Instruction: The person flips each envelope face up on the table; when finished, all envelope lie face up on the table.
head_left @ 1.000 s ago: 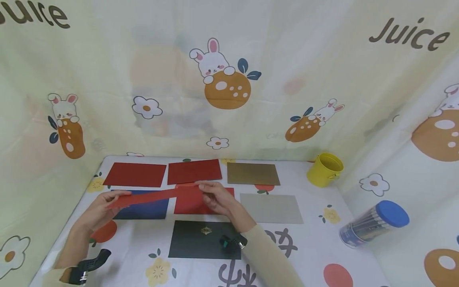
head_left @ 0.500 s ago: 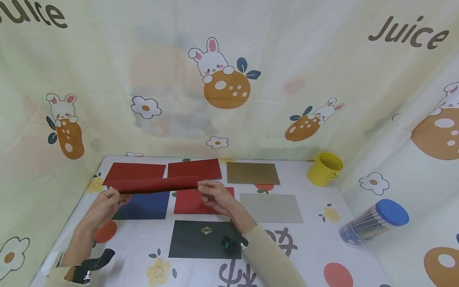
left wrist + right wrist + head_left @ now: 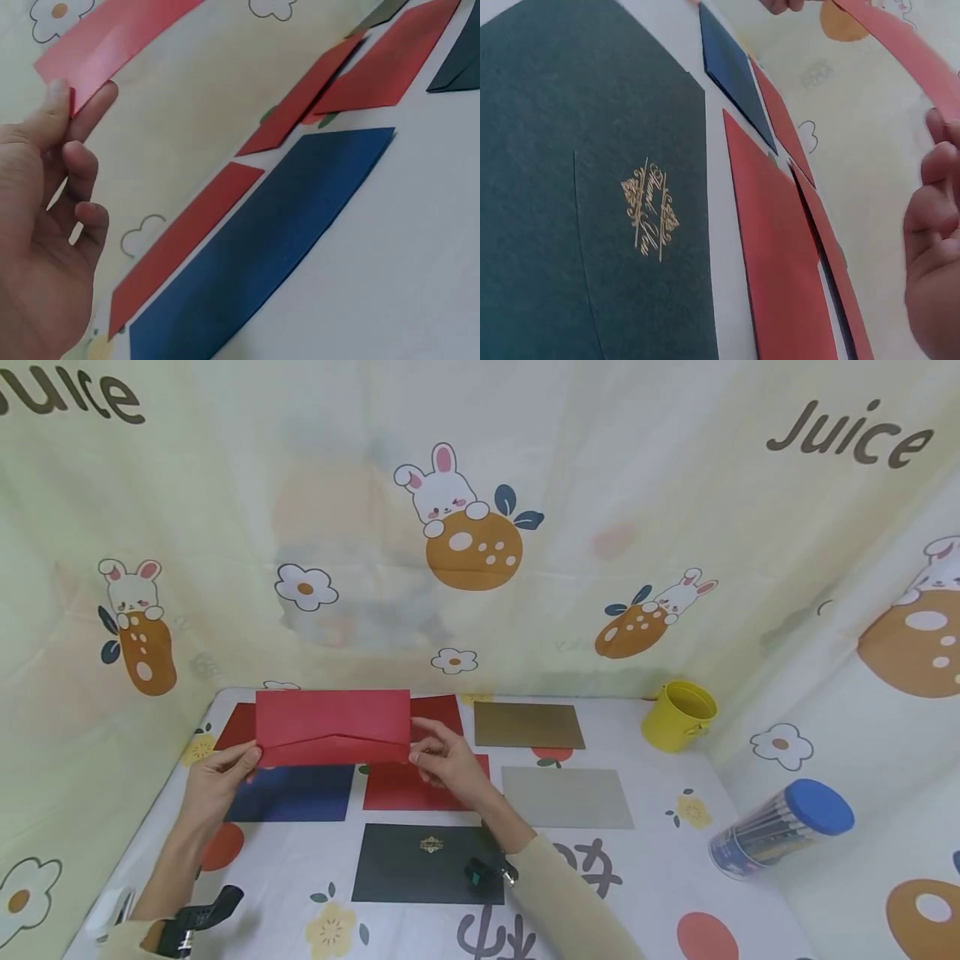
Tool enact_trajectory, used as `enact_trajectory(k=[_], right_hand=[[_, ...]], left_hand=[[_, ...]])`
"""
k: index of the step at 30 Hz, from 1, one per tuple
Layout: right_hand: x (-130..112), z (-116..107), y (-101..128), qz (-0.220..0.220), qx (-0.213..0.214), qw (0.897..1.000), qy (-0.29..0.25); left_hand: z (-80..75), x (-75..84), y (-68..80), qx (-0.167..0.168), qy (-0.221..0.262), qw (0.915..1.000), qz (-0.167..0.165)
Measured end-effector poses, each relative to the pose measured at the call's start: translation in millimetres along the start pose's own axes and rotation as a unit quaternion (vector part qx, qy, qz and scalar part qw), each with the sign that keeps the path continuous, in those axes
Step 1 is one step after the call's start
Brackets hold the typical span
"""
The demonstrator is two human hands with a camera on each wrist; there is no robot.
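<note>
smooth, a bit shiny red paper envelope (image 3: 333, 714), dull dark green paper envelope (image 3: 562, 112), smooth yellow metal-looking bucket (image 3: 670, 729), see-through plastic tub (image 3: 737, 853), blue plastic lid (image 3: 819, 807)

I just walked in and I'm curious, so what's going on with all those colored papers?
Someone's left hand and right hand are holding a red envelope up over the table, one hand at each end. A blue envelope, a dark green envelope and other flat papers lie below. A yellow bucket and a jar with a blue lid are on the right.
</note>
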State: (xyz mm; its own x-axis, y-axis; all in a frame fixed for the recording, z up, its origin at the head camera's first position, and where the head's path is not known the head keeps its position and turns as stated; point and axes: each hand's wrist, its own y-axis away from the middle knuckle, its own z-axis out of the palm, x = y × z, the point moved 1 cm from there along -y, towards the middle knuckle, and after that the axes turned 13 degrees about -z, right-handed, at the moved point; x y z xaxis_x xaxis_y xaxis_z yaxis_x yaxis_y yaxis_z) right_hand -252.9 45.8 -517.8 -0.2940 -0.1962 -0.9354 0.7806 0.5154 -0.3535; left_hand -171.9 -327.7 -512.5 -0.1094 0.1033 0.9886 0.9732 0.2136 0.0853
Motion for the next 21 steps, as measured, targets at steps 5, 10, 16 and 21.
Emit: enact_trajectory(k=[5,10,16,21], right_hand=[[0.7,-1.3,2.0,0.016,-0.05,0.999,0.004],[4.5,-1.0,6.2,0.037,-0.097,0.994,0.017],[9.2,1.6,9.4,0.048,-0.118,0.991,0.034],[10.5,4.4,10.7,0.055,-0.141,0.988,0.027]], left_hand=[[-2.1,-1.2,0.8,-0.003,-0.121,0.9923,0.027],[-3.9,-3.3,3.1,-0.036,-0.203,0.9775,0.047],[-10.1,-4.0,4.1,-0.114,-0.209,0.9713,-0.013],[-15.5,-8.3,3.7,-0.161,-0.229,0.9577,-0.066]])
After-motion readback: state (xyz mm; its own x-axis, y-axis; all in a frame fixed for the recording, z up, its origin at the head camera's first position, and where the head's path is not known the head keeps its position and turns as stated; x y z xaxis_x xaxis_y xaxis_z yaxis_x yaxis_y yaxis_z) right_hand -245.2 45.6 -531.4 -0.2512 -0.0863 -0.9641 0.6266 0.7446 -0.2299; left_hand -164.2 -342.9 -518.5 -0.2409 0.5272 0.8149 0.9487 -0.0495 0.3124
